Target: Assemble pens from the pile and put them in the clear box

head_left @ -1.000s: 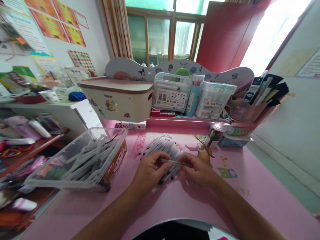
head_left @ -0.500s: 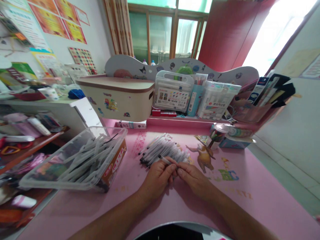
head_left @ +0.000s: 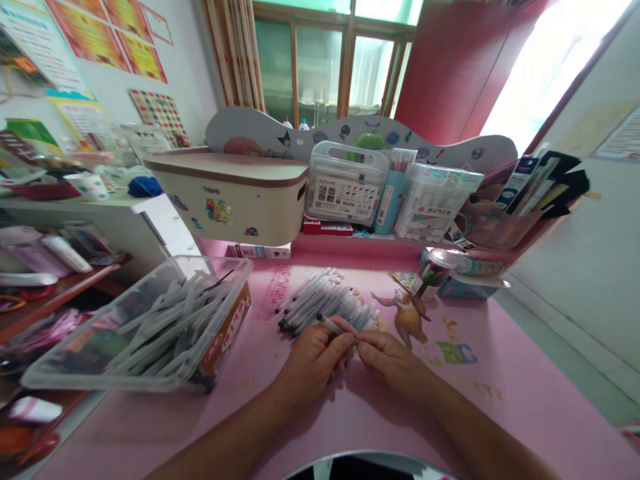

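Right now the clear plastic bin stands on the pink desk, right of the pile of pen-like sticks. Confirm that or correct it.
Wrong side: the head view shows the clear plastic bin on the pink desk, left of the pile of pen-like sticks.

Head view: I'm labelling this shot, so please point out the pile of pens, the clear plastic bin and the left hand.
Pile of pens (head_left: 323,303): head view, middle of the pile.
Clear plastic bin (head_left: 100,383): head view, near rim.
Left hand (head_left: 314,353): head view, back of the hand.
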### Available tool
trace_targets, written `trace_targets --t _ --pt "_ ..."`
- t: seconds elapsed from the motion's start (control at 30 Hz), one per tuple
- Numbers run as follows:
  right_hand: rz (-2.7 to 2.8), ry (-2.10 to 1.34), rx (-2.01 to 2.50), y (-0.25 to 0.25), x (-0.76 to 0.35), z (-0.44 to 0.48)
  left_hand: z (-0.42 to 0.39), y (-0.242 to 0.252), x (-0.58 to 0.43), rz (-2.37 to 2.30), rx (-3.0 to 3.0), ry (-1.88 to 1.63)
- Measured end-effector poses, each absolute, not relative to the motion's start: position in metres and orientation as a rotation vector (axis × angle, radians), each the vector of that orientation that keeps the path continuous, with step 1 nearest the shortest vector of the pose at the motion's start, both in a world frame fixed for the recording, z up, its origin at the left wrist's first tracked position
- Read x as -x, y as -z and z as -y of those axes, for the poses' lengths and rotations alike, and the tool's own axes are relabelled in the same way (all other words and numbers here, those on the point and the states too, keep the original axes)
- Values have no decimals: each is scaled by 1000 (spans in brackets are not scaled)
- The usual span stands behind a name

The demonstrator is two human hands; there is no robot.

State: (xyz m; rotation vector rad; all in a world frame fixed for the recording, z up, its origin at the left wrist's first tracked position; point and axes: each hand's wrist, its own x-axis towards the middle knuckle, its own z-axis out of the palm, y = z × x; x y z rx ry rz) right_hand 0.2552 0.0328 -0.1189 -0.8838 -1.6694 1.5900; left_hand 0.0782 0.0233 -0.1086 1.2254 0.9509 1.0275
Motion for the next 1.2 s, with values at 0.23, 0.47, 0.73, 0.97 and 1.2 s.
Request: trace_targets --t 0.23,0.47,0.73,0.97,1.2 --pt "1316 -1474 1061 127 -262 -42 -30 105 -72 -837 -1040 -950" --pt "1409 -1497 1024 126 -259 -41 -28 101 -68 -723 -927 -600" --pt "1086 -1727 978 130 -255 -45 -33 107 -69 -648 -711 -906" --pt "1174 -1649 1000 127 -252 -40 -26 111 -78 -854 -763 -1083" --pt "1218 -1667 964 134 -253 -37 -28 114 -81 -946 -767 -1148"
